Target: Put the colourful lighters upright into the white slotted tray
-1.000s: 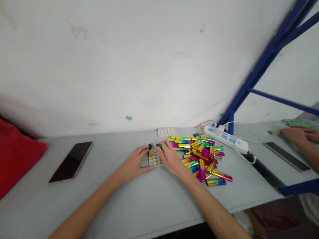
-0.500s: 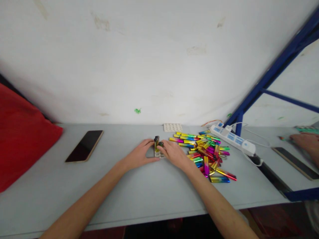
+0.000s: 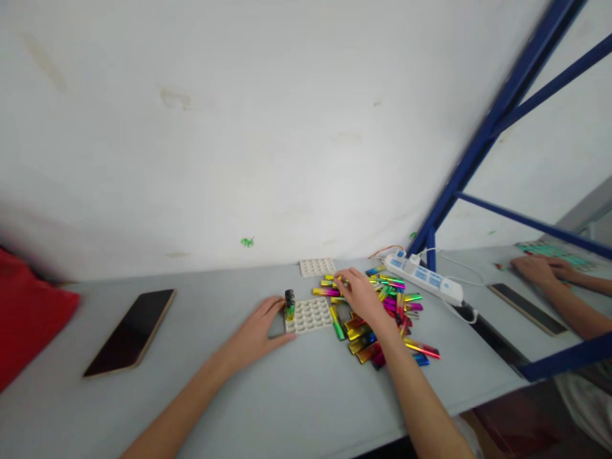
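Left hand (image 3: 255, 328) lies flat by the tray (image 3: 310, 315); right hand (image 3: 362, 296) pinches a lighter (image 3: 342, 278). Lighters look light, hard, slippery; grab the middle.

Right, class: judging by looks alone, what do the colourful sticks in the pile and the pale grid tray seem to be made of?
The colourful sticks: likely metal or metallised plastic, given the mirror-like rainbow sheen; which one cannot be told. The grid tray by the left hand: probably matte moulded plastic or foam, off-white, with regular round sockets and no shine.
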### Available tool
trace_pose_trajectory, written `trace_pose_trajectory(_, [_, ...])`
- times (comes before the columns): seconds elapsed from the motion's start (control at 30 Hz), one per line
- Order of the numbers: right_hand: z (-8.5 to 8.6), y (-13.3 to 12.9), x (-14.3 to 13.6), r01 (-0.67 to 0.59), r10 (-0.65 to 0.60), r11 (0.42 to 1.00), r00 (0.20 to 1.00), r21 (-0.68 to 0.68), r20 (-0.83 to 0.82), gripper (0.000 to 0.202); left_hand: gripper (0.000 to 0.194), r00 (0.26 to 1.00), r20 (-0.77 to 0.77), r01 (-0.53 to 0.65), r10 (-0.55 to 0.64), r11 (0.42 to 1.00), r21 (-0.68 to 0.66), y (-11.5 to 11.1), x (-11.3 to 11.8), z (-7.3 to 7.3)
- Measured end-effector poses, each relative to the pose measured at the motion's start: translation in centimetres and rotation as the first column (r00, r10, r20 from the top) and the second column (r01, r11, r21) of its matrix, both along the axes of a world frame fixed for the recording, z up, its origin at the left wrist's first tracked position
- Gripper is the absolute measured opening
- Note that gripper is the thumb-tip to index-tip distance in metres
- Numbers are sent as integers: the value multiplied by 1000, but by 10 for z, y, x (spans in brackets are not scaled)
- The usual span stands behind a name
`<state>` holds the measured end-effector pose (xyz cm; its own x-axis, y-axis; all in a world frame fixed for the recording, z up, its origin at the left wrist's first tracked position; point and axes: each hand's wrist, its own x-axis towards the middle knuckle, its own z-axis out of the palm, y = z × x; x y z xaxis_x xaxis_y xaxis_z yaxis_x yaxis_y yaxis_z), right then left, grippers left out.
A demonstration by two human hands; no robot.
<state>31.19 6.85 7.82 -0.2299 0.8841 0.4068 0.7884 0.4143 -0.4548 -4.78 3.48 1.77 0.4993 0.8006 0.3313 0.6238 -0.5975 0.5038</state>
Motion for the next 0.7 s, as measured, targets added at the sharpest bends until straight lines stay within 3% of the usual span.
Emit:
trace_pose_trajectory(0.17, [-9,6,36,44,-40,997,997,-67,60,21,80,999,-31,-8,8,1000,-14,-3,-2,-2])
trace_pose_trajectory(0.3, [-16,7,34,25,-23,991,1000,-129,14,30,81,999,-39,-22,21,1000,-19,-3,-4,-5])
trace_pose_trajectory(0.5, [-25,12,33,49,-53,990,998,-131,-33,27,80,1000,-14,-25,25,999,-24,0,-7,-7])
trace_pose_trajectory(0.7, [-18,10,31,52,-49,985,999,-165,21,17,80,1000,-10,-25,24,999,-39,2,-7,-2])
